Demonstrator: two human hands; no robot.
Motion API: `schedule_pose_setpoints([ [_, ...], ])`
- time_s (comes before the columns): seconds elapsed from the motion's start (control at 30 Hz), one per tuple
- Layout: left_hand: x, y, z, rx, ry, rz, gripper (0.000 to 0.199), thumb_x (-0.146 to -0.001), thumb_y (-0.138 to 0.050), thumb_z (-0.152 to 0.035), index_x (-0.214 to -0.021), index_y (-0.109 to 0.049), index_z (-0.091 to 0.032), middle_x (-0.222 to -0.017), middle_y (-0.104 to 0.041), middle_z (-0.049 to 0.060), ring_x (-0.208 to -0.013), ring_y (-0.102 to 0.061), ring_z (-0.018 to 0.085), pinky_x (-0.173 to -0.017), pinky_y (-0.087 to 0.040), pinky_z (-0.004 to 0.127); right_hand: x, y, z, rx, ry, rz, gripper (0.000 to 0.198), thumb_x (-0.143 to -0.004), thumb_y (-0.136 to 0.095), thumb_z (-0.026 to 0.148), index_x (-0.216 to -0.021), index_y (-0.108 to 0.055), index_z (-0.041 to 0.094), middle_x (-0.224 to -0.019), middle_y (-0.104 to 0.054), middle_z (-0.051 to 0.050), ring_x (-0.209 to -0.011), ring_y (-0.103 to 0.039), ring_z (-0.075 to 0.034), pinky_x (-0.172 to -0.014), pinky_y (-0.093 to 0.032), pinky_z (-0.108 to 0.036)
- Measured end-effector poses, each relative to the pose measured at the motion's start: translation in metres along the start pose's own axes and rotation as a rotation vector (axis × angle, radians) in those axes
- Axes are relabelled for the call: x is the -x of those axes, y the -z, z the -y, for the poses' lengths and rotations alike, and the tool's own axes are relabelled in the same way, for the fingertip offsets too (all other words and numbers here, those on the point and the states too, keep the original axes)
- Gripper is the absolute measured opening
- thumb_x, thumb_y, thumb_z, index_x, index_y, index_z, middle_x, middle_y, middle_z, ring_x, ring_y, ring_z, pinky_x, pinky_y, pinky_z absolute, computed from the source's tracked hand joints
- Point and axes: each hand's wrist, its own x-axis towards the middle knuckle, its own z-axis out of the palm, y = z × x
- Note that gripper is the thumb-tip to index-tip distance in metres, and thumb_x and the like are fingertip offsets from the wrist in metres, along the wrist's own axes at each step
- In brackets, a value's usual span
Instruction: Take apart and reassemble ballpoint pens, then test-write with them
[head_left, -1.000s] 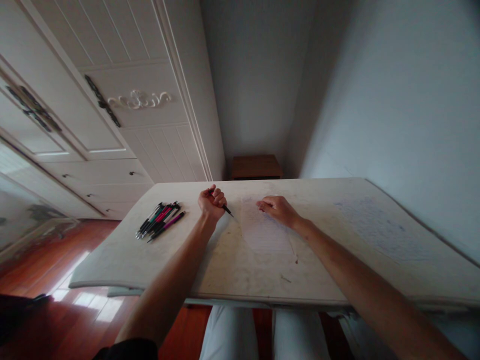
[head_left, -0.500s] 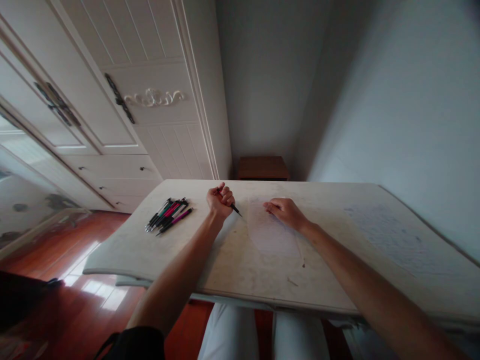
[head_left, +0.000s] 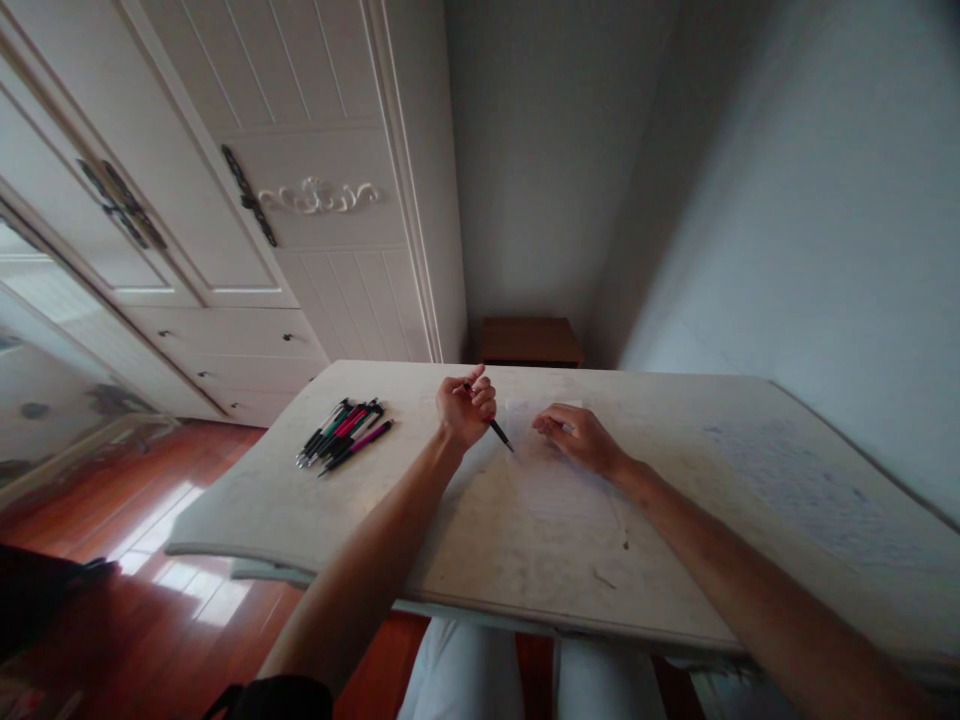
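My left hand [head_left: 466, 408] is closed around a slim black pen [head_left: 501, 435], held just above the table. The pen's tip points down and to the right, over the left edge of a white sheet of paper [head_left: 566, 495]. On the upper part of that sheet rests my right hand [head_left: 579, 436], its fingers loosely bent and slightly apart, pointing left. No object shows in those fingers. Left of my left hand lies a pile of several pens [head_left: 341, 432] in black, green, pink, white and purple.
The pale table [head_left: 480, 575] has a raised edge along its right side. A written-on sheet [head_left: 802, 480] lies toward the right. Behind are a brown wooden box-like piece [head_left: 531, 340] and a white wardrobe [head_left: 337, 290]. A grey wall stands at the right.
My left hand has moved slightly right with the pen, closer to the sheet. My right hand's fingers have loosened a little. The whole view has shifted slightly.
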Motion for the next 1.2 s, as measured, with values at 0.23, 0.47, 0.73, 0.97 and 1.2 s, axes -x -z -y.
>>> schedule_pose_setpoints([
  [0.23,-0.002,-0.001,0.003,-0.003,-0.035,0.019,0.019,-0.073,-0.043,-0.014,-0.083,-0.06,-0.012,-0.058,-0.035,-0.003,-0.044,-0.034,0.009,-0.037,-0.022,0.02,0.002,-0.005,0.008,-0.014,0.138,0.107,0.044,-0.095,-0.047,0.053,-0.088,-0.069,0.015,-0.086,-0.069,-0.008,-0.078,-0.063,-0.017,-0.073,-0.047,-0.029],
  [0.47,-0.005,0.0,0.006,-0.04,-0.021,0.043,0.025,-0.073,-0.041,-0.013,-0.084,-0.063,-0.011,-0.06,-0.038,0.0,-0.049,-0.038,0.011,-0.042,-0.027,0.022,0.003,-0.007,0.016,0.017,0.148,0.079,0.029,-0.092,-0.057,0.042,-0.096,-0.069,0.016,-0.086,-0.068,-0.006,-0.076,-0.061,-0.015,-0.07,-0.047,-0.027],
  [0.73,-0.006,-0.004,0.011,-0.08,0.014,0.089,0.02,-0.081,-0.045,-0.02,-0.085,-0.063,-0.011,-0.066,-0.045,0.001,-0.054,-0.044,0.01,-0.05,-0.036,0.022,0.0,-0.009,0.01,0.181,0.175,0.011,0.015,-0.088,-0.064,0.028,-0.092,-0.07,0.015,-0.077,-0.066,-0.003,-0.068,-0.058,-0.013,-0.069,-0.044,-0.025],
  [0.97,-0.005,-0.006,0.015,-0.121,0.022,0.104,0.02,-0.082,-0.047,-0.024,-0.087,-0.063,-0.013,-0.069,-0.052,0.004,-0.057,-0.048,0.012,-0.053,-0.039,0.025,-0.002,-0.01,0.007,0.268,0.222,-0.017,0.013,-0.087,-0.065,0.026,-0.083,-0.071,0.015,-0.068,-0.062,-0.002,-0.064,-0.054,-0.012,-0.065,-0.041,-0.024],
  [1.2,-0.014,0.001,0.005,-0.055,0.034,-0.034,0.026,-0.082,-0.048,-0.029,-0.093,-0.064,-0.012,-0.08,-0.063,0.01,-0.073,-0.062,0.019,-0.07,-0.052,0.033,0.002,0.0,0.008,0.238,0.087,-0.192,0.013,-0.086,-0.063,0.025,-0.081,-0.07,0.016,-0.072,-0.064,-0.002,-0.064,-0.055,-0.012,-0.066,-0.042,-0.025],
])
